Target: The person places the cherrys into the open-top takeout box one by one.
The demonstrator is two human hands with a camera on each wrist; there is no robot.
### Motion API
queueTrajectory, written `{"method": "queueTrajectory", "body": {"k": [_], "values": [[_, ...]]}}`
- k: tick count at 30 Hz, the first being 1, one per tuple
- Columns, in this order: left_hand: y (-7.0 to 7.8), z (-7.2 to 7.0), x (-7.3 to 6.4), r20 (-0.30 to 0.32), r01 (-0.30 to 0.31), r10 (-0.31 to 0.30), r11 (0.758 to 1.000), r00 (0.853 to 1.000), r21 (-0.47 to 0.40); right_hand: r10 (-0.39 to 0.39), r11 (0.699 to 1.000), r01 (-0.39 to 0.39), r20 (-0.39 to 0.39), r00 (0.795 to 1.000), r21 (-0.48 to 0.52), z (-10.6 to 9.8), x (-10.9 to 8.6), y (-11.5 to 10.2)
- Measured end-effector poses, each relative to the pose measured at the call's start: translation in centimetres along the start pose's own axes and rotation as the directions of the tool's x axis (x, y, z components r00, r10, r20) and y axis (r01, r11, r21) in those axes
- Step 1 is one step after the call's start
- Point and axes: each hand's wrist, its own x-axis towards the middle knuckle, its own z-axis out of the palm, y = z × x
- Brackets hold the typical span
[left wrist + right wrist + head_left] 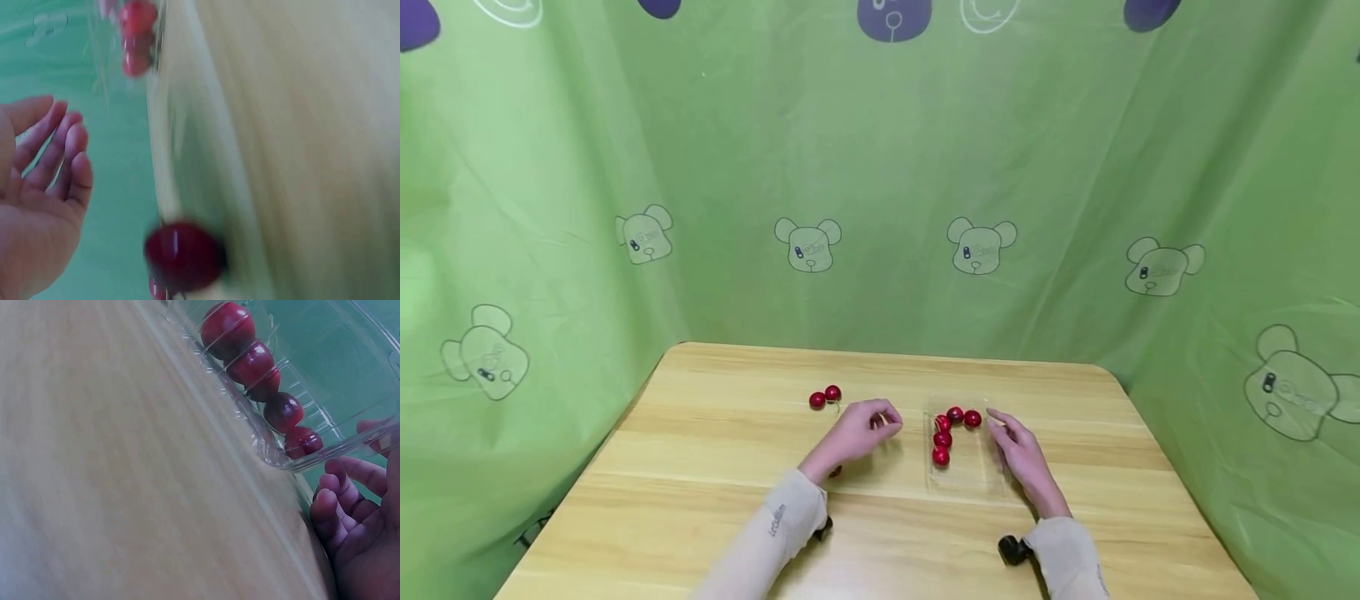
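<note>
Five cherries (942, 439) were gathered in the clear box (973, 473); at least three were left on the table (1075, 467).
Of those outside, a pair (825, 397) was seen at far left, and a single cherry (836, 472) was mostly hidden by the left wrist. Nothing was held by the left hand (859, 429), its fingers loosely bent between pair and box. The right hand (1028, 460) was placed at the box's right wall, fingers half curled; whether the rim was pinched could not be told. The wooden table was enclosed by a green bear-printed curtain (887, 167).
</note>
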Motion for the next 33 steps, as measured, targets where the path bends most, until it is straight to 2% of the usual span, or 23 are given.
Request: {"method": "queueTrajectory", "body": {"k": [3, 7, 14, 21, 33], "values": [[-1.2, -1.8, -0.7, 0.090, -0.030, 0.025, 0.998, 0.996, 0.054, 0.010, 1.000, -0.010, 0.000, 1.000, 0.008, 0.0, 0.1, -0.1], [-3.0, -3.7, -1.7, 0.196, -0.092, 0.065, 0.987, 0.978, 0.131, 0.036, 0.999, -0.037, 0.019, 0.999, 0.035, -0.1, -0.1, -0.9], [-5.1, -5.0, -3.1, 0.274, -0.101, 0.048, 0.978, 0.961, 0.181, 0.041, 0.999, -0.041, 0.041, 0.998, 0.014, -0.2, -1.5, -3.7], [-5.6, -5.2, -3.6, 0.270, -0.132, 0.072, 0.968, 0.960, 0.214, 0.048, 0.998, -0.049, 0.041, 0.998, 0.028, -0.1, -1.8, -4.1], [-5.6, -5.9, -4.0, 0.211, -0.027, -0.028, 0.968, 0.977, 0.250, 0.043, 0.999, -0.044, 0.038, 0.998, 0.015, -0.2, -1.6, -3.8]]}}
